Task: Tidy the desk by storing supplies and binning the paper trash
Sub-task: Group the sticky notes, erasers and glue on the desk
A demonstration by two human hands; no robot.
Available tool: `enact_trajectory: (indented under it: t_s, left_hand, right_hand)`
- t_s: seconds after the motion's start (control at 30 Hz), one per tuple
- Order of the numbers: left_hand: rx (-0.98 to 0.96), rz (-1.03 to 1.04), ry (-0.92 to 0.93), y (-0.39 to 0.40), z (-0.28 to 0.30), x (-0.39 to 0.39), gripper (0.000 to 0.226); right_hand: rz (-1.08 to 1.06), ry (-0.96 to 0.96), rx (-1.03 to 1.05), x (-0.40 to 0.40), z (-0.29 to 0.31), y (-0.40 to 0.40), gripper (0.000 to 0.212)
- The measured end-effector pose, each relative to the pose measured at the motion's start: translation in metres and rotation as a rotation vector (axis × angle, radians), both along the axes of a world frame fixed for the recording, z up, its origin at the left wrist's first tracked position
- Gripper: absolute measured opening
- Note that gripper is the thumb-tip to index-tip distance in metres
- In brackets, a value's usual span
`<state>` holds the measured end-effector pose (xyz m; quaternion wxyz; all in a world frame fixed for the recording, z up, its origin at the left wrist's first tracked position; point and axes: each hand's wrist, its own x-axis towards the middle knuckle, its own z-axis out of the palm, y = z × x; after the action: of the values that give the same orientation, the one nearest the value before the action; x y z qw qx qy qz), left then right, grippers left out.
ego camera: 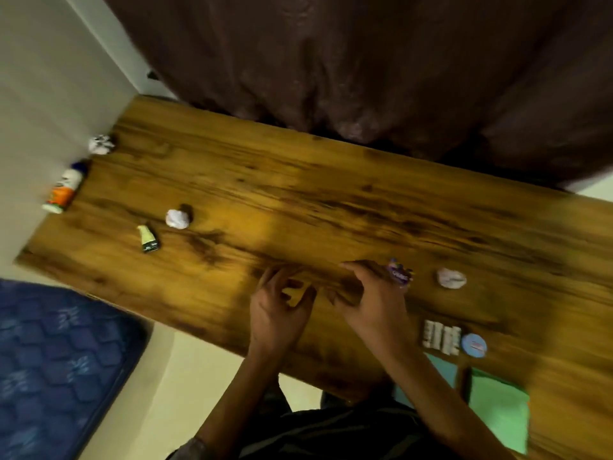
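Observation:
Both hands hover over the near middle of the wooden desk (298,200), holding nothing. My left hand (278,310) has loosely curled fingers. My right hand (371,300) has fingers bent down toward the wood, just left of a small purple packet (399,275). Crumpled paper balls lie at the far left corner (101,144), left of centre (178,219) and right of the purple packet (451,278). A white and orange bottle (64,187) lies at the left edge. A small green tube (148,239) sits near the middle paper ball. The frame is motion-blurred.
A white blister strip (441,336) and a round blue tin (474,344) lie near the right front. Green paper or a folder (497,410) sits at the front right edge. A dark curtain (365,61) hangs behind the desk; a blue mattress (56,366) lies lower left.

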<state>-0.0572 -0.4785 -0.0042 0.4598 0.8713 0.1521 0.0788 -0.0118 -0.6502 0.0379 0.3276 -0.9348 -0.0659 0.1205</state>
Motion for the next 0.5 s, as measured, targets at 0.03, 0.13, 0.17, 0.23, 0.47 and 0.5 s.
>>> enact_trajectory:
  t_s: [0.03, 0.13, 0.17, 0.23, 0.47, 0.5]
  left_hand:
    - [-0.018, 0.035, -0.013, 0.017, 0.003, -0.002, 0.038]
    - [-0.063, 0.124, -0.059, 0.074, 0.006, -0.007, 0.036]
    - [-0.069, 0.142, -0.074, 0.092, 0.007, -0.009, 0.037]
    - [-0.067, 0.196, -0.088, 0.144, 0.009, -0.01, 0.039]
    - [-0.045, 0.405, -0.058, 0.332, 0.013, -0.007, 0.036]
    - [-0.049, 0.442, -0.048, 0.35, 0.013, -0.005, 0.035]
  right_hand:
    - [0.03, 0.009, -0.004, 0.002, 0.003, 0.021, 0.058]
    - [0.096, 0.044, -0.02, 0.009, 0.006, 0.085, 0.059]
    - [0.117, 0.07, -0.026, 0.009, 0.006, 0.105, 0.059]
    - [0.16, 0.129, -0.032, 0.012, 0.006, 0.159, 0.06]
    - [0.285, 0.145, 0.015, 0.023, 0.003, 0.348, 0.052]
    - [0.299, 0.139, 0.035, 0.024, 0.004, 0.365, 0.05]
